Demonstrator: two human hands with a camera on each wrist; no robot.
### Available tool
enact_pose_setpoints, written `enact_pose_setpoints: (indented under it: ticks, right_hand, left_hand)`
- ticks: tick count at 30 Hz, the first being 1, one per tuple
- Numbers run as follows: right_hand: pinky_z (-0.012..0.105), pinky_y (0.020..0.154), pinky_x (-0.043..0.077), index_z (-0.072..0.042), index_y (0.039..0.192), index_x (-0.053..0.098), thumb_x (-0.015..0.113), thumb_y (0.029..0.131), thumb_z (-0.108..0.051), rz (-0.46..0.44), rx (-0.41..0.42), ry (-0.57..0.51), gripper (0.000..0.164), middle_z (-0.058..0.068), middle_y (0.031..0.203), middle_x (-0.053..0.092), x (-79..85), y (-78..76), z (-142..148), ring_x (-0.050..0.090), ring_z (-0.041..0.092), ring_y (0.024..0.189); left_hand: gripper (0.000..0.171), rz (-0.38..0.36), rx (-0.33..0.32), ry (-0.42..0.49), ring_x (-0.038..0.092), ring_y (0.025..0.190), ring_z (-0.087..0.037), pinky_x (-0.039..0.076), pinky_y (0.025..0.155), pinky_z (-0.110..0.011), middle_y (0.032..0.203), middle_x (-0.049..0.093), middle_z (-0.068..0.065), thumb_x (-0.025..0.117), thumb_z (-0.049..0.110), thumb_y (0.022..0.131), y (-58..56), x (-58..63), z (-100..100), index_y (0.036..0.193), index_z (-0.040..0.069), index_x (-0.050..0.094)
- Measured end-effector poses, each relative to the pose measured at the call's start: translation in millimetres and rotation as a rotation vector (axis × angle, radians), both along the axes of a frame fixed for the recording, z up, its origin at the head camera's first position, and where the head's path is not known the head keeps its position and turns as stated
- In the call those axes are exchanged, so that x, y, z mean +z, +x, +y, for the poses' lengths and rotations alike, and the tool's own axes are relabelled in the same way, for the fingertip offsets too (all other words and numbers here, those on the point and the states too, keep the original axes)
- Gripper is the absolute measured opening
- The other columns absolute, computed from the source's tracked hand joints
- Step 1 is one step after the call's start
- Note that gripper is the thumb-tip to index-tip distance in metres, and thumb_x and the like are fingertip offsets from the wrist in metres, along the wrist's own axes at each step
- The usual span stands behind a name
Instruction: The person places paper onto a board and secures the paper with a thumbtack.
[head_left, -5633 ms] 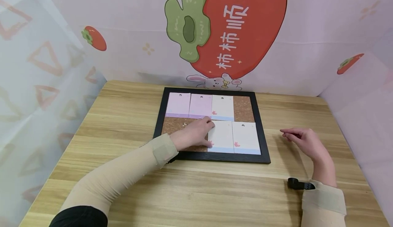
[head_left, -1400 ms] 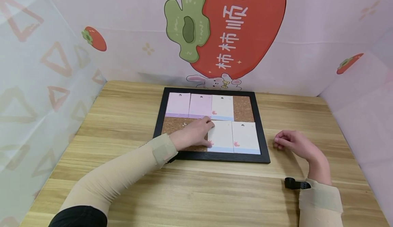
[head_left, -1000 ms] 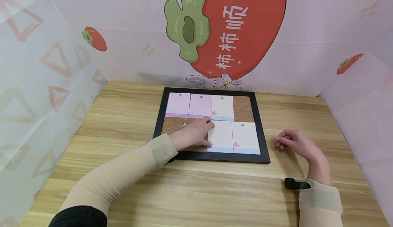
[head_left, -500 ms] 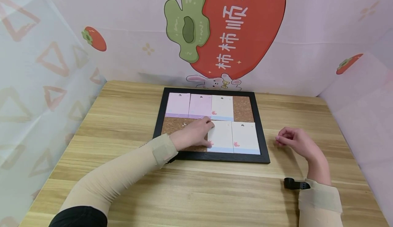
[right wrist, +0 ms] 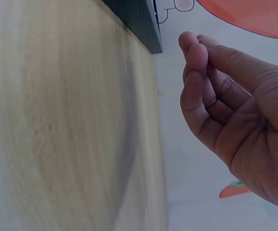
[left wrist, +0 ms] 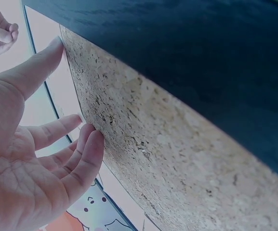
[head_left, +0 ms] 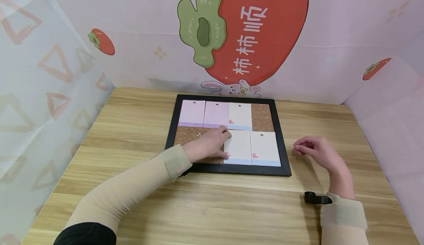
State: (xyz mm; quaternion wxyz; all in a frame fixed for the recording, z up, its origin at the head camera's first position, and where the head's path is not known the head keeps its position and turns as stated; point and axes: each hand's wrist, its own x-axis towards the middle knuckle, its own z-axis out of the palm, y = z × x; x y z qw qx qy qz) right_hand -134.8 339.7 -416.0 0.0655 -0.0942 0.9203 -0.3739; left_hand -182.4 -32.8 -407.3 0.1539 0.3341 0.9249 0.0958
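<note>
My left hand (head_left: 210, 142) rests on a framed cork board (head_left: 261, 118), its fingertips and thumb touching the left edge of a white card (head_left: 237, 147). No pin shows on that card. To its right, another white card (head_left: 265, 148) carries a silver pin (head_left: 261, 135) near its top. My right hand (head_left: 319, 151) hovers above the table, right of the frame. In the right wrist view, thumb and curled forefinger meet in a pinch; a tiny thing seems to sit between the fingertips, mostly hidden.
Along the board's top row lie two purple cards (head_left: 192, 113) and a white card (head_left: 240, 116), each pinned. Small metal pieces (head_left: 198, 134) sit on the cork left of my left hand. A black frame (head_left: 283, 142) edges the board; a printed cloth (head_left: 139, 64) hangs behind.
My left hand and the cards stay put. The right hand's fingers shift against each other, and the hand has moved left, closer to the frame.
</note>
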Motion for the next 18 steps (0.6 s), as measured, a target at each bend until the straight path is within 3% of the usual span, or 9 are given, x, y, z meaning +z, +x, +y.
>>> enact_pose_setpoints:
  ticks: [9, 18]
  right_hand:
    - [0.021, 0.073, 0.057, 0.000, 0.102, 0.070, 0.063, 0.098, -0.008, -0.005, 0.020, -0.023, 0.012, 0.016, 0.092, 0.077, 2.1, -2.8, -15, 0.072, 0.007, 0.079]
    - [0.017, 0.065, 0.050, -0.006, 0.097, 0.077, 0.070, 0.094, -0.015, 0.080, -0.014, 0.059, 0.012, 0.010, 0.088, 0.076, 5.2, -3.3, -25, 0.066, 0.010, 0.074]
  left_hand:
    - [0.074, 0.006, -0.004, -0.009, 0.058, 0.112, -0.021, 0.050, 0.103, -0.035, 0.142, 0.050, -0.013, 0.079, 0.043, 0.084, 0.2, 0.9, 0, 0.141, 0.005, 0.052]
    - [0.074, 0.011, -0.005, -0.017, 0.057, 0.111, -0.021, 0.050, 0.103, -0.034, 0.142, 0.050, -0.012, 0.079, 0.044, 0.084, 0.0, -1.1, 1, 0.141, 0.005, 0.052]
